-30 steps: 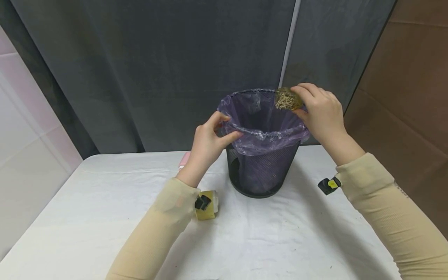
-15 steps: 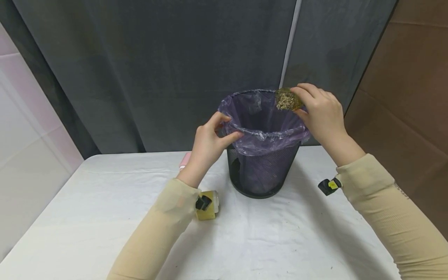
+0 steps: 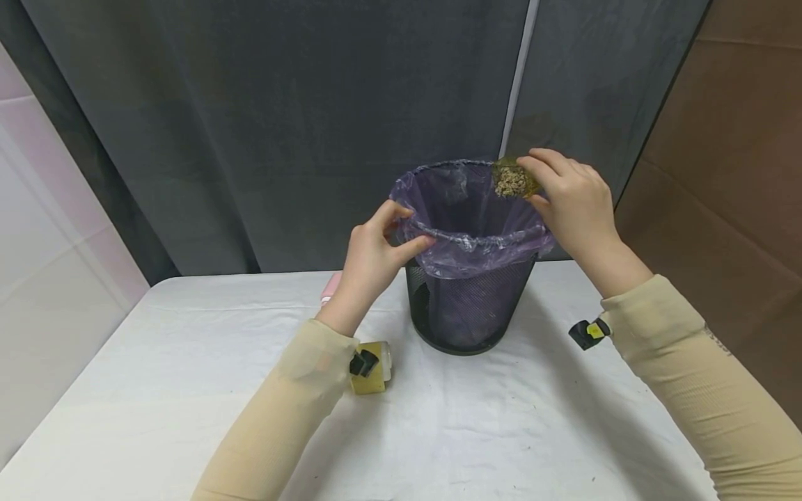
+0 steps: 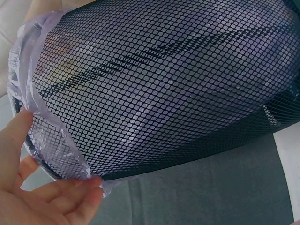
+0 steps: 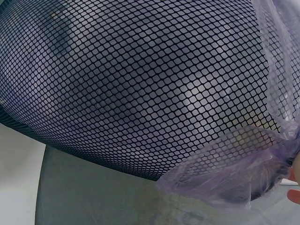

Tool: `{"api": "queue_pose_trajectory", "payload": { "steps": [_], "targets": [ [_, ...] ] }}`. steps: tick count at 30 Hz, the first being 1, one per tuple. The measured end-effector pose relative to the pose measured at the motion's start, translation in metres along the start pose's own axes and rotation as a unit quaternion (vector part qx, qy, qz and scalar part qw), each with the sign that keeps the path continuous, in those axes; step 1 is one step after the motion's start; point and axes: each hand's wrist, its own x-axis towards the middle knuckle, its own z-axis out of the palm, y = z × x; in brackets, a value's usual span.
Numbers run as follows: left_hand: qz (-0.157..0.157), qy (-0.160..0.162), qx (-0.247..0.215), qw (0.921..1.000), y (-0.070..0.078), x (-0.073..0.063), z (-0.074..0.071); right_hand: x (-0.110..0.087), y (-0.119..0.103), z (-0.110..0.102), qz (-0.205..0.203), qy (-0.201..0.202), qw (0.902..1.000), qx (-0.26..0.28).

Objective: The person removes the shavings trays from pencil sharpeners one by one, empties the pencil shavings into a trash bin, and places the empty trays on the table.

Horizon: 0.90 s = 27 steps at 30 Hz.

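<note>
A black mesh wastebasket (image 3: 473, 306) stands on the white-covered table, lined with a purple plastic bag (image 3: 464, 261) folded over its rim. With thumb and fingers, my left hand (image 3: 372, 254) holds the lined rim at the left; the left wrist view shows fingertips (image 4: 89, 185) against the bag's edge. Over the right side of the opening, my right hand (image 3: 576, 198) grips a small see-through, yellowish-green container (image 3: 512, 179) tilted toward the inside. Pale, flaky bits show in it, and its exact kind is unclear. In the right wrist view, the mesh (image 5: 140, 93) hides most of that hand.
A yellow box (image 3: 370, 379) lies on the table (image 3: 188, 390) by my left wrist. Behind my left forearm, a pink item (image 3: 331, 285) is partly hidden. Small dark specks dot the cloth. A grey curtain (image 3: 313, 125) hangs behind, and a brown panel (image 3: 727, 139) stands at right.
My right hand has shifted very slightly left with the container. My left hand and the wastebasket stay in place.
</note>
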Motion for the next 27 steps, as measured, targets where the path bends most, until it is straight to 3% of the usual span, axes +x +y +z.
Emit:
{"api": "queue_pose_trajectory", "payload": {
  "steps": [27],
  "targets": [
    [0.006, 0.001, -0.002, 1.0, -0.0011, 0.0007, -0.0012, 0.001, -0.0011, 0.0015, -0.029, 0.029, 0.9992, 0.0]
  ]
}}
